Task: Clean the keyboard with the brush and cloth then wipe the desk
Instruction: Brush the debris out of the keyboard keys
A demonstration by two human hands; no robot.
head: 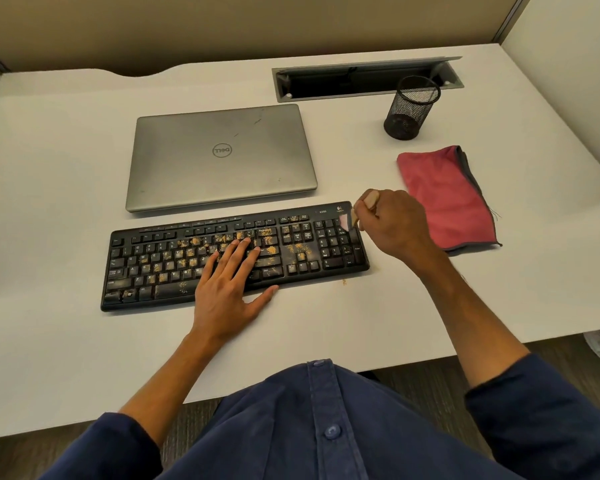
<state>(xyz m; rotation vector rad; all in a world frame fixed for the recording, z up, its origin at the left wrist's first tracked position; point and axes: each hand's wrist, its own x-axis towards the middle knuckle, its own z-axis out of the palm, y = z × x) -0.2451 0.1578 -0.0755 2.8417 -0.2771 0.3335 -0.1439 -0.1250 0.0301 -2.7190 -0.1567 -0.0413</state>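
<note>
A black keyboard lies on the white desk, its middle keys strewn with yellowish crumbs. My left hand rests flat on the keys with straight fingers, thumb on the front edge. My right hand grips a small wooden-handled brush over the keyboard's far right corner; its pale bristles touch the number pad area. A folded red cloth with a grey edge lies on the desk just right of that hand.
A closed silver laptop sits behind the keyboard. A black mesh pen cup stands at the back right, before an open cable tray. A few crumbs lie on the desk by the keyboard's front right corner.
</note>
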